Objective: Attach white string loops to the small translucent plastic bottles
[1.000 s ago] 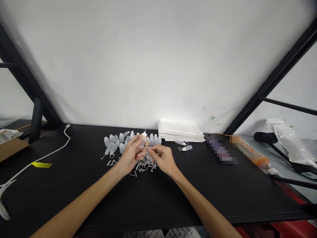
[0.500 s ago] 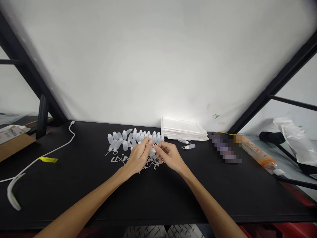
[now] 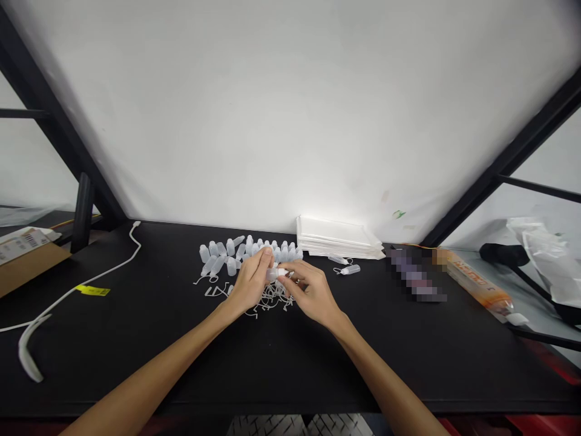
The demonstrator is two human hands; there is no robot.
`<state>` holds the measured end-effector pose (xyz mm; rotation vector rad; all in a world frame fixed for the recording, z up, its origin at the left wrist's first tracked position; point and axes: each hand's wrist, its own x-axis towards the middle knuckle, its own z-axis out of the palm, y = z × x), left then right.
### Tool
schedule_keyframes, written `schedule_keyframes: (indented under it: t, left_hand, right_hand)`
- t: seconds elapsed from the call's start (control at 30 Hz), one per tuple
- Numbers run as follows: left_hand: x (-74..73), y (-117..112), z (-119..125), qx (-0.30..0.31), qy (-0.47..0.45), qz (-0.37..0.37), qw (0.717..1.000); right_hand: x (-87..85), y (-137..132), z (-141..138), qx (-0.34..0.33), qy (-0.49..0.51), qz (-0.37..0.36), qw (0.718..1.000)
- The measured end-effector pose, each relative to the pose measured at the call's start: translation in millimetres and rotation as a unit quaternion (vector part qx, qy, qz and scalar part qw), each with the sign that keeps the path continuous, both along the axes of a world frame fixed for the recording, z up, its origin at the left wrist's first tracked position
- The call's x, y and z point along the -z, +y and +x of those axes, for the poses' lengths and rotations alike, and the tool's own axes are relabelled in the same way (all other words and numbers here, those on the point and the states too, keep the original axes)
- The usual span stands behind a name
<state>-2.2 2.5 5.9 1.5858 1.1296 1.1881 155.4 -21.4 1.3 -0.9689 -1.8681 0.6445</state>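
My left hand (image 3: 249, 283) is closed around a small translucent dropper bottle (image 3: 272, 275), which lies on its side with its white tip (image 3: 282, 272) pointing right. At that tip, the thumb and fingers of my right hand (image 3: 315, 292) are pinched together. Beneath both hands is a tangled pile of thin white strap-like pieces (image 3: 272, 295), partly covered by them. Behind my left hand several similar squeeze bottles (image 3: 231, 265) stand or lie in a cluster. Two bottles with strap loops, one of them a nearer bottle (image 3: 351, 269), lie apart on the right.
A stack of white flat packs (image 3: 338, 236) rests against the wall on the black table (image 3: 181, 369). To the right are a blurred-out item (image 3: 413, 275) and an orange-and-clear package (image 3: 474, 284). A white cable (image 3: 109, 266) and a cardboard box (image 3: 31, 257) are at left.
My hands have turned the bottle so its body and white tip now show between them. My right fingers have shifted onto the tip. The view has moved slightly.
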Motion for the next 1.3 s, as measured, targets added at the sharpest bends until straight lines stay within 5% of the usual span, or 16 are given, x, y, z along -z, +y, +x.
schedule_keyframes:
  t: [0.2, 0.6, 1.07, 1.3]
  left_hand:
    - [-2.7, -0.2, -0.8, 0.040, -0.078, -0.087, 0.992]
    - [0.0, 1.4, -1.7, 0.044, -0.029, -0.078, 0.996]
    - [-0.3, 0.5, -2.1, 0.066, -0.005, -0.077, 0.995]
    - [-2.1, 5.1, -6.3, 0.062, -0.027, -0.063, 0.996]
  right_hand:
    - [-1.5, -2.1, -2.1, 0.016, 0.039, 0.029, 0.999]
    - [5.1, 8.4, 4.0, 0.011, 0.037, -0.029, 0.999]
    - [3.7, 7.1, 1.5, -0.046, 0.169, -0.057, 0.983]
    - [-6.9, 20.5, 28.1, 0.073, 0.152, -0.029, 0.985]
